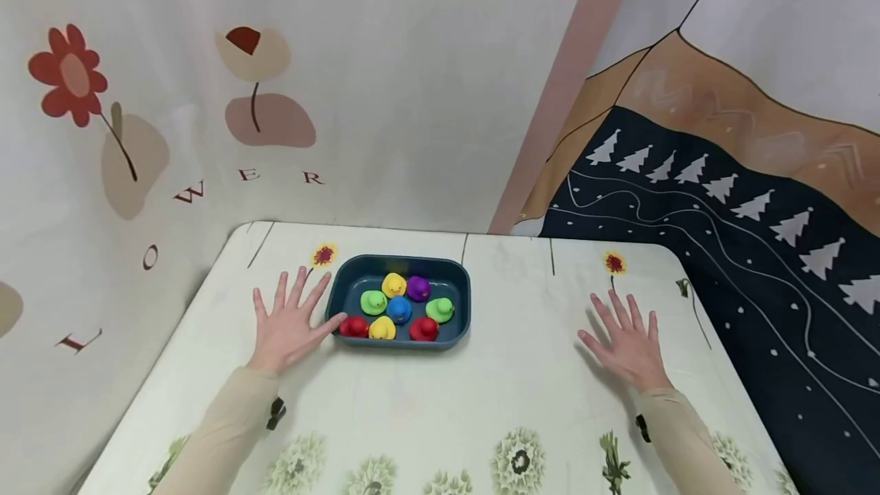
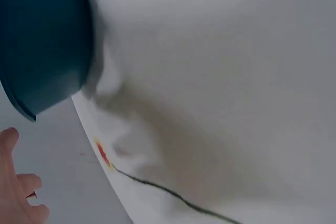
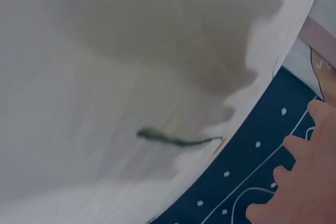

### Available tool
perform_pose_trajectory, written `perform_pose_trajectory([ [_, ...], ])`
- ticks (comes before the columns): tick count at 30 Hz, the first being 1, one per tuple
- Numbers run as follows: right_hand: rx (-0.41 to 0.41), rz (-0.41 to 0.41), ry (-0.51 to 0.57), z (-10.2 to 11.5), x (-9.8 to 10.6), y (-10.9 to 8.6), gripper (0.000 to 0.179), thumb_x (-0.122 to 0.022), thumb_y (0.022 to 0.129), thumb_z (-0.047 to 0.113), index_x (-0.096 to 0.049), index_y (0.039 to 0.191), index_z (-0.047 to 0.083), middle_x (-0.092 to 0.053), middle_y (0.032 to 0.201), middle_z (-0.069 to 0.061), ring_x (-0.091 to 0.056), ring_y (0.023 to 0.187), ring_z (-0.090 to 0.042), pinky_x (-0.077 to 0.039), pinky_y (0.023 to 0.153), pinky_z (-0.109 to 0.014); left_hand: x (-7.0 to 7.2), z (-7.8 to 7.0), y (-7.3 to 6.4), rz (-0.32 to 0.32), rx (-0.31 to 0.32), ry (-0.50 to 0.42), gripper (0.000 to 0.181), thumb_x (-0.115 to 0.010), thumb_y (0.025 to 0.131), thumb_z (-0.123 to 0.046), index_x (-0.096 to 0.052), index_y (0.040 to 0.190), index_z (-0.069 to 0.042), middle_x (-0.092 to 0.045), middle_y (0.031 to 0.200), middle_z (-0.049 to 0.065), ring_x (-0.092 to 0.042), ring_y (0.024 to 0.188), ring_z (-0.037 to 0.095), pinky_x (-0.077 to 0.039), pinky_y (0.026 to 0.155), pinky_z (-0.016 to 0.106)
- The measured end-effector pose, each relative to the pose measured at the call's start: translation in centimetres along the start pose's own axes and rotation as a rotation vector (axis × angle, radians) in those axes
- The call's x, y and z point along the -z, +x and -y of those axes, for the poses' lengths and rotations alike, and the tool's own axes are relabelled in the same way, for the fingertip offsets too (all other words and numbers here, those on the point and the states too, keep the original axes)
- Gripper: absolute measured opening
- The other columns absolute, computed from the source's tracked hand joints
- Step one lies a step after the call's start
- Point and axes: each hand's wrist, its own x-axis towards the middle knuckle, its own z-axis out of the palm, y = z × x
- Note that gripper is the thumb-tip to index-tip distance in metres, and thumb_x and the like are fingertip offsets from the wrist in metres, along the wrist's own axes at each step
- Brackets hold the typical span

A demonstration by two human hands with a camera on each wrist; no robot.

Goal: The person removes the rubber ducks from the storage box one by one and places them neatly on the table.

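Note:
A dark blue tray (image 1: 450, 281) holds several small rubber ducks: a purple duck (image 1: 418, 289), a blue duck (image 1: 399, 310), and pairs of yellow, green and red ones. My left hand (image 1: 287, 331) is spread out just left of the tray, holding nothing; its thumb overlaps the tray's left edge near a red duck (image 1: 354, 327), and I cannot tell whether it touches. In the left wrist view, the tray's outer wall (image 2: 47, 40) is beside the fingers. My right hand (image 1: 629, 346), fingers apart and holding nothing, is over the right part of the table, away from the tray.
A white cloth with printed flowers covers the table (image 1: 522, 373). Behind stands a pale curtain (image 1: 412, 98) with flower drawings and letters. To the right hangs a dark cloth (image 1: 742, 289) with white printed trees.

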Motion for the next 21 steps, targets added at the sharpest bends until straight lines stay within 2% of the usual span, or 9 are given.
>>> perform_pose_trajectory([
  [8,0.043,0.036,-0.010,1.5,-1.2,-0.5,0.069,-0.050,0.094,0.054,-0.035,0.150,0.017,-0.025,0.155,-0.020,-0.012,0.141,-0.044,0.001,0.107,-0.067,-1.3,-1.7,1.0,0.105,-0.004,-0.093,0.097,-0.056,0.082,-0.071,-0.017,0.157,-0.023,-0.012,0.157,0.023,-0.002,0.138,0.055,0.013,0.099,0.073],
  [12,0.072,0.040,-0.004,2.5,-1.6,-0.7,0.067,-0.052,0.094,0.052,-0.038,0.149,0.016,-0.027,0.154,-0.019,-0.013,0.141,-0.044,-0.001,0.108,-0.066,-1.4,-2.1,1.5,0.168,0.001,-0.191,0.107,-0.065,0.080,-0.065,-0.011,0.157,-0.014,-0.012,0.157,0.025,-0.005,0.138,0.055,0.009,0.098,0.076],
  [16,0.136,0.037,0.018,3.3,-2.0,-0.9,0.064,-0.053,0.095,0.048,-0.040,0.148,0.014,-0.030,0.153,-0.019,-0.014,0.141,-0.043,-0.003,0.108,-0.065,-1.3,-2.1,2.0,0.227,-0.007,-0.294,0.116,-0.073,0.077,-0.058,-0.007,0.155,-0.005,-0.015,0.155,0.029,-0.011,0.138,0.053,0.003,0.098,0.077],
  [21,0.219,0.047,0.086,4.2,-2.5,-1.0,0.060,-0.052,0.097,0.041,-0.039,0.149,0.014,-0.028,0.154,-0.018,-0.016,0.142,-0.041,-0.006,0.109,-0.064,-1.4,-1.9,2.2,0.294,0.038,-0.436,0.127,-0.078,0.073,-0.054,0.006,0.154,-0.005,-0.014,0.153,0.032,-0.012,0.138,0.053,0.004,0.100,0.075],
])
